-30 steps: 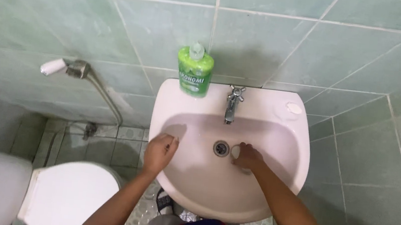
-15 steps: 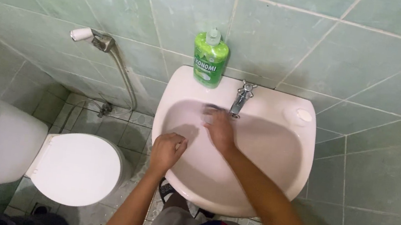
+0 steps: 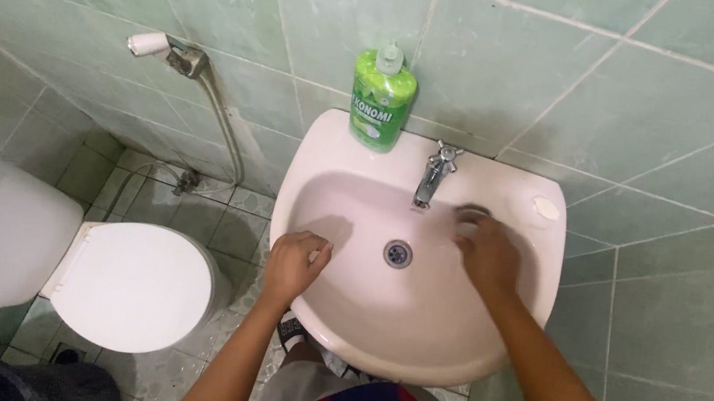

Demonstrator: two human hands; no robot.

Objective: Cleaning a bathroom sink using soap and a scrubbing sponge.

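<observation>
A pale pink wash basin point(image 3: 411, 359) hangs on a green tiled wall. My left hand point(image 3: 296, 265) rests on the basin's left rim in a loose fist, with nothing seen in it. My right hand point(image 3: 487, 256) reaches into the bowl at the back right, just right of the metal tap point(image 3: 433, 173). Its fingers press a small pale pad point(image 3: 467, 218) against the basin wall; the pad is blurred. The drain point(image 3: 398, 253) lies between my two hands.
A green soap bottle point(image 3: 380, 100) stands on the basin's back ledge, left of the tap. A small white round piece point(image 3: 544, 208) lies at the back right corner. A white toilet point(image 3: 133, 282) with its lid down stands at the left, under a hand sprayer point(image 3: 155, 45) on a hose.
My right hand has moved from the back of the bowl left of the tap to the back right, beyond the tap. The view has shifted left and down; my left hand stays on the rim.
</observation>
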